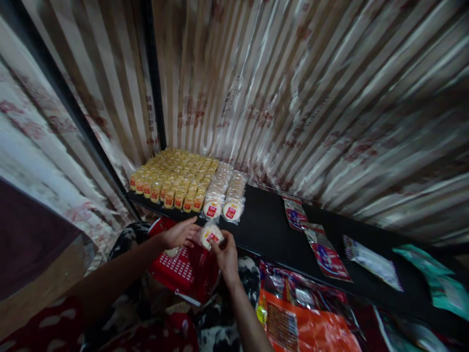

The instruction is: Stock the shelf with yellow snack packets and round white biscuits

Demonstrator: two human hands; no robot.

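Both my hands hold one round white packet with a red label (211,235) just below the front edge of a black shelf (267,230). My left hand (179,233) grips its left side, my right hand (225,254) pinches its right side. Directly above it, on the shelf, stand two rows of the same round packets (223,198). Left of those are several rows of small yellow packs with red labels (172,178). A red plastic basket (185,271) sits under my hands with another white packet in it.
Flat foil packets (324,254) lie spread along the shelf to the right, with a teal bag (436,278) at the far end. Orange and red bags (300,322) fill the level below. Corrugated metal sheeting (293,98) walls the back and left.
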